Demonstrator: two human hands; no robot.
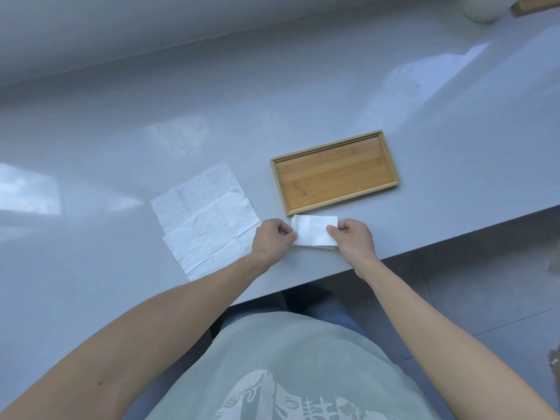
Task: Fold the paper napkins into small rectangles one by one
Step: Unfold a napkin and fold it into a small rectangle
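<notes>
step in hand: one folded napkin (313, 230) is pinched at both short ends and looks close to its final small rectangle; I judge the fold is being squared or the last crease set
left hand (272, 239): fingers curled, thumb and fingertips pinching the napkin's left end; knuckles up, wrist low over the grey counter (121, 147), forearm reaching in from the lower left
right hand (351, 237): fingers curled, pinching the right end; forearm coming in from the lower right, crossing the counter's near edge
napkin's place: stretched between the two pinches, at or just above the counter; which, I cannot tell
beyond the grip: the wooden tray (391, 165), holding nothing, lies just past the napkin's far edge
outside the left pinch: flat unfolded napkins (206, 216), overlapping, near the left hand
next move, as I judge it: press the layers flat so the edges meet, release, probably set it on the tray, then draw one flat sheet toward the grip
risk: thin paper may spring open or skew once the pinches let go
</notes>
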